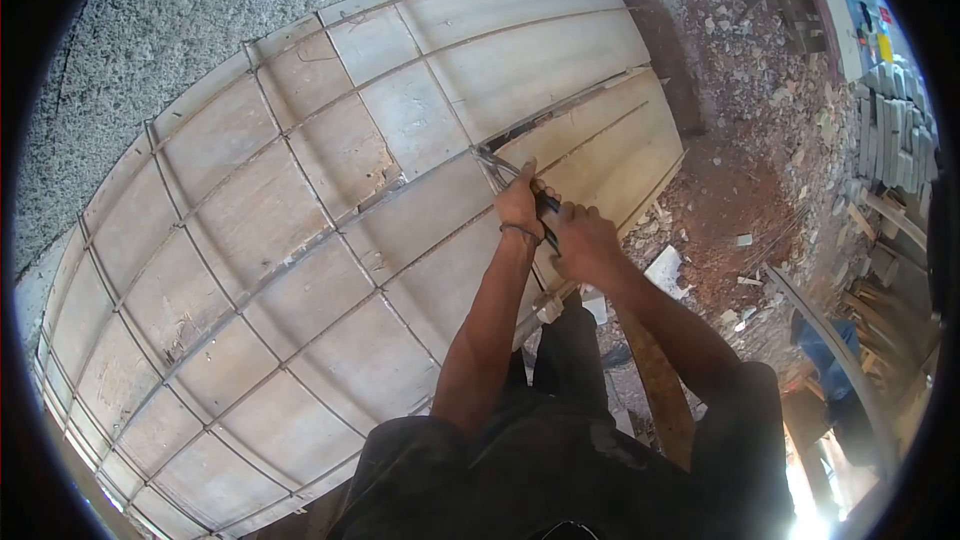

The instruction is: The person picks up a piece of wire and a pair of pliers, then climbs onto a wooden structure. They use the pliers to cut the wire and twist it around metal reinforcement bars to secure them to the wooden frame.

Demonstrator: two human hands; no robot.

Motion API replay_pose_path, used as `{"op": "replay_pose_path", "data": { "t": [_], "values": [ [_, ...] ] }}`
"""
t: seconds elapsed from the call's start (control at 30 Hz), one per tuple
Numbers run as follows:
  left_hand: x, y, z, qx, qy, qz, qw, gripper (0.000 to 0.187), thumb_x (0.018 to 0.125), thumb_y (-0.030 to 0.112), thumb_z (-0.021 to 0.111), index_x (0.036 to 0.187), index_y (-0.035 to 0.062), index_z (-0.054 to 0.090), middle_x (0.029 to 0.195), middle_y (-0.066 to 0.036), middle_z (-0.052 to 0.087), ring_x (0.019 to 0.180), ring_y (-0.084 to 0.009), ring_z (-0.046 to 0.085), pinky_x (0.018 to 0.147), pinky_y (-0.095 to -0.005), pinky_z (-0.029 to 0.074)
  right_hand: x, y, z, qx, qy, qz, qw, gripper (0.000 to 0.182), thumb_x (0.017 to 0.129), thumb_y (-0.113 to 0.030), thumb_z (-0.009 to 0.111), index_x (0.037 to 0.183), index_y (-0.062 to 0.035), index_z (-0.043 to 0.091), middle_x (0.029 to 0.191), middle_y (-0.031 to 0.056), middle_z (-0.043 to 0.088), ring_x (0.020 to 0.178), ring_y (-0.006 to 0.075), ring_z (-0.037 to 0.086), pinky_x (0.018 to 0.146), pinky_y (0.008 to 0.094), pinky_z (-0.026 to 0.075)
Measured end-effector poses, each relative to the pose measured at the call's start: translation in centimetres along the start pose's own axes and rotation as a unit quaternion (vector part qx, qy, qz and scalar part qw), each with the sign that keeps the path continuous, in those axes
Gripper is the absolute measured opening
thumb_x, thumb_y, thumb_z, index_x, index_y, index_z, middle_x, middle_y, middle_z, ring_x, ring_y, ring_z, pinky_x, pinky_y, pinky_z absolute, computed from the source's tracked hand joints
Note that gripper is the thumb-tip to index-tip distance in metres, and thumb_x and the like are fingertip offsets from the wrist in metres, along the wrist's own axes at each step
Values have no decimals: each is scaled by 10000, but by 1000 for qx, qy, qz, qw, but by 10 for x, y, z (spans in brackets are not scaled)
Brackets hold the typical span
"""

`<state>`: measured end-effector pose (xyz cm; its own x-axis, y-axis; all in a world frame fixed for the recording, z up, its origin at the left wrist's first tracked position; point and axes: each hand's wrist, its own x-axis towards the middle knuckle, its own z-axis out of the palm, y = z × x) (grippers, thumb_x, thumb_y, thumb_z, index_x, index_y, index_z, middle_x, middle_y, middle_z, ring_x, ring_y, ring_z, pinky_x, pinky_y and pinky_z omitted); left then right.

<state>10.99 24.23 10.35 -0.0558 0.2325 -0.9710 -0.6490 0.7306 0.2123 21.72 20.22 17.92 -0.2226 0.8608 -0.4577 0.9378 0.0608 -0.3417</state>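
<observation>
My left hand (518, 205), with a dark band at the wrist, is closed around thin grey metal lengths (490, 160) beside a crossing of the rebar grid (428, 60). What exactly it holds is partly hidden by the fingers. My right hand (588, 243) is wrapped round a black-handled tool (549, 215) just to the right of the left hand. The tool's far end is covered by my hands. Beneath both hands lie pale formwork panels (400, 230), crossed by the thin steel bars. Near the hands, a dark gap (525, 127) runs between two boards.
A rough grey wall (200, 30) borders the panels at the far left. Reddish soil with broken rubble (725, 190) lies to the right, below the panel edge. Stacked grey pieces (900, 135) and a curved pale strip (835, 340) are farther right.
</observation>
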Motion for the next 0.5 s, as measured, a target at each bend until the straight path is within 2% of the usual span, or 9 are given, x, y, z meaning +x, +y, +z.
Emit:
{"op": "replay_pose_path", "data": {
  "t": [0.07,0.1,0.13,0.17,0.27,0.3,0.33,0.43,0.5],
  "values": [
    [5,-2,-12,-55,-135,2,989,237,875,240,674,792,100,502,612,-21,443,575,-190,532,560,-350,503,16,13,-39,64,-279,19,958,311,784,-113,700,991,57,541,831,175,612,758,303,641,727,407,536],
    [6,-3,-16,-56,-132,1,990,237,875,240,674,792,100,502,612,-21,443,575,-190,532,560,-350,503,18,20,-36,65,-282,18,957,311,784,-113,700,991,57,541,831,175,612,758,303,641,727,407,536],
    [7,-3,-18,-103,-170,-8,980,243,879,240,669,766,118,491,611,-5,449,568,-174,517,562,-336,495,20,27,-29,401,-384,144,819,399,764,-183,743,1030,37,544,906,151,608,806,275,632,746,394,520],
    [9,-2,-18,-150,-210,-16,966,255,884,241,664,741,136,481,611,12,455,561,-158,501,564,-322,487,22,31,-21,674,-424,247,552,486,744,-254,786,1068,18,547,981,128,604,855,247,623,766,382,505],
    [13,-2,-32,-176,-269,-45,946,250,891,244,654,740,162,473,605,29,429,584,-136,477,581,-303,444,14,21,12,664,-386,242,593,484,764,-268,763,1090,17,547,932,86,596,817,219,609,739,385,498],
    [12,-3,-31,-176,-269,-47,946,250,891,244,654,740,162,473,605,29,429,584,-136,477,581,-303,444,17,19,10,610,-393,213,655,402,807,-229,710,1089,3,543,880,69,573,706,211,576,660,354,473],
    [11,-3,-30,-170,-254,-43,951,251,890,249,656,739,167,473,605,32,425,581,-130,465,580,-302,428,13,20,6,610,-393,215,653,402,807,-229,710,1089,3,543,880,69,573,706,211,576,660,354,473],
    [16,-2,-32,-175,-261,-30,949,248,882,267,666,745,168,484,619,31,447,590,-128,474,590,-298,422,17,18,-16,715,-408,219,524,310,820,-199,663,1032,-5,550,787,27,517,599,191,473,575,319,412],
    [17,-7,-33,-189,-276,-29,942,247,875,281,675,752,163,496,632,26,474,601,-132,495,601,-294,433,21,53,55,764,-514,261,291,267,818,-210,628,984,-13,555,780,38,564,625,199,552,562,342,453]
  ]
}}
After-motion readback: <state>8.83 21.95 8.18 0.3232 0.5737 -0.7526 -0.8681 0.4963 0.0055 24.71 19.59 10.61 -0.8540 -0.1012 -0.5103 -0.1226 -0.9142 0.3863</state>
